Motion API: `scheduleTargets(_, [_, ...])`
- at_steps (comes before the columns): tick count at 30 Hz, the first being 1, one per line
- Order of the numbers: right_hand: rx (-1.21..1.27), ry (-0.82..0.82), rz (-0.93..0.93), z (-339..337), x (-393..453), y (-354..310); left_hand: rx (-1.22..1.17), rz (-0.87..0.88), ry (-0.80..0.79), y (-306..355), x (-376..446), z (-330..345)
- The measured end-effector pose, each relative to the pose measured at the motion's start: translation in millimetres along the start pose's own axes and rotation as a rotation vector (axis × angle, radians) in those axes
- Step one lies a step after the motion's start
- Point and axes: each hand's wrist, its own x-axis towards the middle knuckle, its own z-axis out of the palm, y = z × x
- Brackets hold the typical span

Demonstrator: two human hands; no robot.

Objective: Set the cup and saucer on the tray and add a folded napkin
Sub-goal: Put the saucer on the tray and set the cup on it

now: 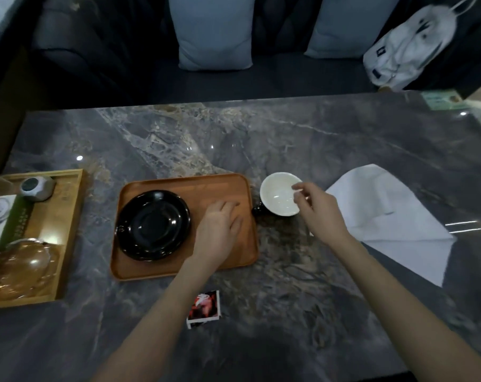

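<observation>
Two hands at the tray (pixel 178 183): left hand (pixel 218 230) rests flat-fingered on it beside the saucer (pixel 153 224), right hand (pixel 316 208) pinches the rim of the cup (pixel 277 194) just right of it (likely next onto saucer), napkin (pixel 393 219) farther right, unfolded.

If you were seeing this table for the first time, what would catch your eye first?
Probably the orange tray at the centre, with the black saucer on its left half and the left hand resting beside it. Next, the white cup just off the tray's right edge, its rim pinched by the right hand, and the napkin further right.
</observation>
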Motion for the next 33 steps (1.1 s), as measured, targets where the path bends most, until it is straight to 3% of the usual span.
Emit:
scheduleTargets(3, [0.025, 0.009, 0.073, -8.9, 14.3, 22.2, -0.064, -0.090, -0.079, 17.4, 7.9, 24.0])
scheduleTargets(7, [0.049, -0.190, 0.146, -5.2, 34.1, 41.5, -0.131, -0.196, -0.144, 25.7, 17.7, 45.8])
scheduleTargets(14, [0.397, -0.368, 0.394, -0.8, 46.4, 52.2, -0.186, -0.237, -0.107, 29.3, 31.3, 54.0])
scheduleTargets(26, [0.236, -0.301, 0.228, -7.9, 45.6, 44.8, -0.155, -0.209, -0.177, 34.6, 25.2, 41.5])
scheduleTargets(33, [0.240, -0.304, 0.120, -18.9, 36.1, 5.4, -0.179, -0.173, -0.077, 31.8, 8.8, 1.0])
